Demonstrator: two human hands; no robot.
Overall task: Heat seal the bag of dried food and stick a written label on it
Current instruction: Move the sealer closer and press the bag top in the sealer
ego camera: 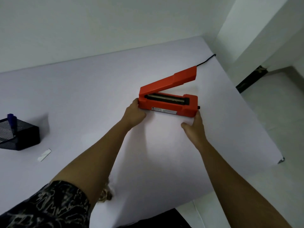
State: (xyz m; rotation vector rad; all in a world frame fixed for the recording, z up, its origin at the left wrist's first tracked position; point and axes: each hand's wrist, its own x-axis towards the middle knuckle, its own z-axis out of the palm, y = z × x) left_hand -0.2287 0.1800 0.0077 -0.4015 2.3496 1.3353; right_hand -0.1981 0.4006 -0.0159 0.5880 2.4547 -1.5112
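Note:
A red heat sealer (171,102) stands on the white table (82,96), its lever arm raised and the black sealing strip exposed. My left hand (134,113) grips the sealer's left end. My right hand (194,125) holds its right end, thumb spread toward me. A bag of dried food (106,193) lies near the table's front edge, mostly hidden under my left forearm. A small white label strip (44,155) lies flat on the table at the left. A blue pen (11,122) stands in a black mesh holder (18,135).
The sealer's black power cord (206,60) runs off the table's far right corner. The table's right edge drops to a tiled floor (271,120). A white wall (98,22) backs the table.

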